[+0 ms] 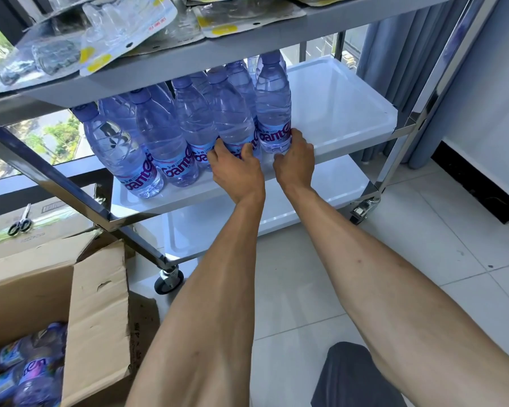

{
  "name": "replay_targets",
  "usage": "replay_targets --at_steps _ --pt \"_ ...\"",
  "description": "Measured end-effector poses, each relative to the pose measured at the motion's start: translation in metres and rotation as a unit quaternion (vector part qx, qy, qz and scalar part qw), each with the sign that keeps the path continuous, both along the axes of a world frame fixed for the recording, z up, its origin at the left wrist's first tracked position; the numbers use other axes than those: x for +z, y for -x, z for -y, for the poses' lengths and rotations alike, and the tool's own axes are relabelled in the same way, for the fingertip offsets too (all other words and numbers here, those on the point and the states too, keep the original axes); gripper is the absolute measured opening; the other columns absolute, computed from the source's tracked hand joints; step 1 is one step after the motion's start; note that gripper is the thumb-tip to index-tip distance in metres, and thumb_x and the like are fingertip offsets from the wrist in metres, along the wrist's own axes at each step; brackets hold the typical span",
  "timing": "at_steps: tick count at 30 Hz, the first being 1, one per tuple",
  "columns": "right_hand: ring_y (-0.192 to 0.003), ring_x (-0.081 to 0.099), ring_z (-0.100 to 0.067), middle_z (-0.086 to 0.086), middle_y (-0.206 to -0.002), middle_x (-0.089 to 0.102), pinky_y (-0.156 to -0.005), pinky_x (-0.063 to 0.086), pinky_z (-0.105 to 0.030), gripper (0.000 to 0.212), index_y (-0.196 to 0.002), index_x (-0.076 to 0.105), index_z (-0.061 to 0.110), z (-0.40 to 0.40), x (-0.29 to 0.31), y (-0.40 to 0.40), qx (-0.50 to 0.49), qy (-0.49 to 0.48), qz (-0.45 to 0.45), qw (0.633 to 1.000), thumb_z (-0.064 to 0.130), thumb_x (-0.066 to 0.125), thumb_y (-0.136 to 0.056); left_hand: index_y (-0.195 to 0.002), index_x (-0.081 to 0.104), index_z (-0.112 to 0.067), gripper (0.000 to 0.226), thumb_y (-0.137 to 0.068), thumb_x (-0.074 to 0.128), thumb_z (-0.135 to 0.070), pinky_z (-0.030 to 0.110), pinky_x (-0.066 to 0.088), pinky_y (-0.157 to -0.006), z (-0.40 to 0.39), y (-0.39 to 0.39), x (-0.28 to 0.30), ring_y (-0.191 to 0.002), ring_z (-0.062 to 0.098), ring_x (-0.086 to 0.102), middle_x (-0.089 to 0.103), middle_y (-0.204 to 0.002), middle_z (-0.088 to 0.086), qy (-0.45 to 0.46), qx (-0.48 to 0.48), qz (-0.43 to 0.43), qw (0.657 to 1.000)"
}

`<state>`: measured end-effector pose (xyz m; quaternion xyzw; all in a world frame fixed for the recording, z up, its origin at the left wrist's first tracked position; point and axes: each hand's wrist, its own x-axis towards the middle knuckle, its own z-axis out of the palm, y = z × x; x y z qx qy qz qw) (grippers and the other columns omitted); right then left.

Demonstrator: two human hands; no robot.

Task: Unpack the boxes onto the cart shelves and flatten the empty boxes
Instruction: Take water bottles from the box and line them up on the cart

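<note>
While crouched at the cart's middle shelf (350, 113): left hand (237, 168) curled round a standing water bottle (232, 121), right hand (296, 160) grasping the neighbouring end bottle (274, 113) near its base. Both bottles upright, touching, closing a row of bottles (147, 142) along the shelf's left part. Open cardboard box (97, 312) on the floor at lower left, more bottles lying inside. Scissors (19, 223) on another box behind.

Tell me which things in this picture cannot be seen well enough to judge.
- Head view: the back row of bottles on the middle shelf, count hidden by the front bottles and the top shelf.
- Bottles in the cardboard box: cut off by the picture's edge.
- Fingertips of the left hand and right hand: hidden behind the bottles they hold.
- Packs on the top shelf: contents blurred.
</note>
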<state>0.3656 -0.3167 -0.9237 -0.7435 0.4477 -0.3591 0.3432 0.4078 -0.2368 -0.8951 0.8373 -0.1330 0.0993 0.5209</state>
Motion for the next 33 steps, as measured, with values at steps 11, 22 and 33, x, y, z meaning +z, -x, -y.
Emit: replay_targets --at_steps 11,22,33 --pt "-0.113 0.052 -0.027 -0.007 -0.122 0.063 -0.089 0.05 -0.037 0.041 -0.127 0.054 0.009 -0.002 0.001 -0.003 -0.019 -0.005 0.004 1.0 0.006 0.062 -0.087 -0.132 0.056 -0.006 0.049 -0.09 0.07 -0.026 0.031 0.04 -0.101 0.005 -0.007 -0.001 -0.12 0.027 0.055 0.06 -0.13 0.011 -0.021 -0.033 0.007 0.999" --pt "-0.118 0.048 -0.03 -0.009 -0.122 0.061 -0.087 0.048 -0.04 0.051 -0.129 0.05 0.008 -0.01 0.003 -0.006 -0.04 -0.013 -0.003 0.999 0.002 0.064 -0.08 -0.115 0.064 -0.006 0.033 -0.089 0.068 -0.026 0.038 0.051 -0.092 -0.005 -0.012 -0.012 -0.104 0.028 0.064 0.069 -0.114 0.01 -0.08 -0.041 -0.003 0.996" --pt "-0.119 0.049 -0.029 -0.01 -0.125 0.058 -0.091 0.049 -0.041 0.053 -0.133 0.048 0.009 -0.011 0.006 -0.005 -0.032 -0.015 -0.008 0.999 0.004 0.067 -0.084 -0.114 0.062 -0.004 0.023 -0.093 0.062 -0.014 0.035 0.049 -0.088 0.005 -0.019 -0.011 -0.103 0.031 0.063 0.068 -0.112 0.013 -0.059 -0.013 -0.04 0.997"
